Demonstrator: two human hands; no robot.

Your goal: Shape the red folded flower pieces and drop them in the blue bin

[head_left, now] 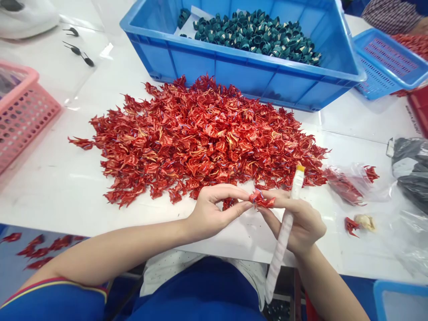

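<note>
Between the fingertips of my left hand [214, 207] and my right hand [297, 218] is a small red pointed piece [261, 199], pinched from both sides just above the table's front edge. My right hand also grips a long white wrapped stick [283, 243] with a yellow tip, which slants down toward my lap. A broad pile of similar red pieces [200, 138] lies right in front of my hands, some showing yellow and bluish streaks. What kind of part they are I cannot make out.
A blue crate [234, 67] of dark green curled pieces stands behind the pile. At left is a pink basket [28, 111]; at right, a blue basket [394, 62], a clear bag [371, 189] and a black bag [413, 165]. A person's sleeve [389, 15] shows at top right.
</note>
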